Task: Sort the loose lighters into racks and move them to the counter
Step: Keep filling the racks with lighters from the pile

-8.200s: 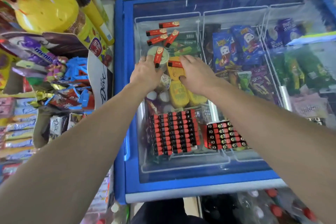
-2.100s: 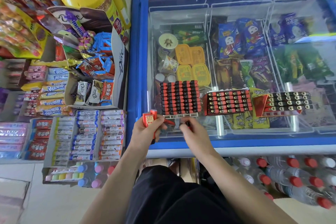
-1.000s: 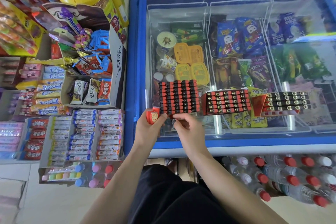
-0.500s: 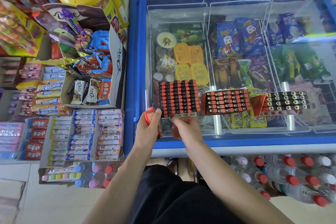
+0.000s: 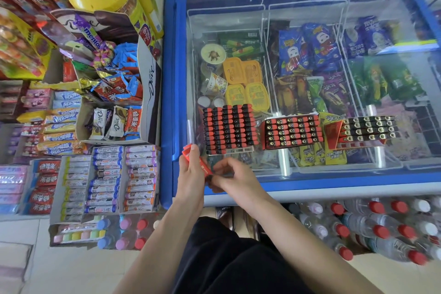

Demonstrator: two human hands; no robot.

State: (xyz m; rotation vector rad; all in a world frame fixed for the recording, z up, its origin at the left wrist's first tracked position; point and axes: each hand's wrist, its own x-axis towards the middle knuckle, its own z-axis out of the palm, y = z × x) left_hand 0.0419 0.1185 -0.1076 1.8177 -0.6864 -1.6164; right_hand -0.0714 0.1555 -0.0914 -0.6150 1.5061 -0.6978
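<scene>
Your left hand [image 5: 191,174] has its grip curled round a bunch of loose red plastic lighters [image 5: 199,164], fanned out, top end sticking past the fingertips toward 12 o'clock. Risk: the bunch is loose, so one could slide out at the 5 o'clock side and drop to the floor between your legs and the blue-framed glass-topped freezer [image 5: 168,107], or skid across the glass.

Your right hand [image 5: 230,178] is just at 3 o'clock of the left one, fingers curled in, pinching at the lower end of the bunch; motion blur there, so whether it has one lighter free, cannot tell. Pull too fast and you drag the neighbours out.

The nearly full rack of red-and-black lighters [image 5: 228,129] sits on the glass at 1 o'clock of the grip, near but apart. Its empty white front row faces you. Jabbing a lighter in hard could shove the rack along the slick glass.

Further toward 3 o'clock: a red rack with gold-capped lighters [image 5: 292,132], then a dark rack, partly filled [image 5: 368,130]. Both well apart from either grip.
</scene>
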